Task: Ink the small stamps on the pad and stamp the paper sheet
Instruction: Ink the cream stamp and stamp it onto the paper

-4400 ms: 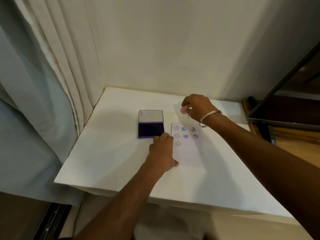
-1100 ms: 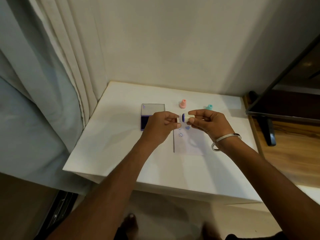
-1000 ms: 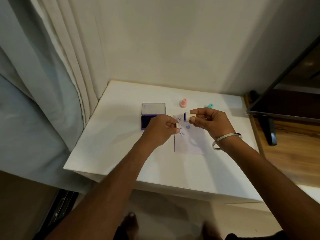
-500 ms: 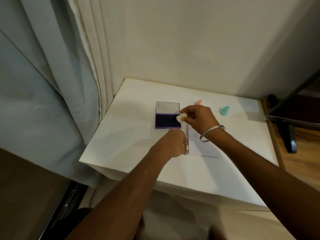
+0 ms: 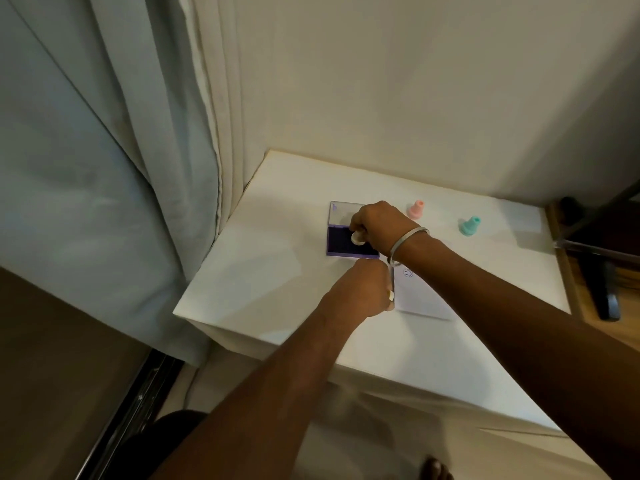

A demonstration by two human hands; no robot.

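A purple ink pad (image 5: 341, 247) lies open on the white table (image 5: 277, 282), its clear lid (image 5: 343, 212) folded back. My right hand (image 5: 381, 226) pinches a small cream stamp (image 5: 357, 237) and holds it down on the dark pad. My left hand (image 5: 362, 289) rests curled at the left edge of the paper sheet (image 5: 420, 297), with a small white cap (image 5: 391, 295) held in its fingers. One smiley print shows on the sheet beside my right wrist; the arm hides the others. A pink stamp (image 5: 415, 209) and a teal stamp (image 5: 470, 226) stand upright behind.
Curtains (image 5: 121, 168) hang along the table's left side and a wall runs behind it. A dark stand (image 5: 602, 292) is on the wooden floor past the right edge. The table's front edge is close to my left forearm.
The hands pulled the cap off the cream stamp. My right hand then carried the stamp left onto the ink pad, and my left hand dropped to the paper's edge with the cap.
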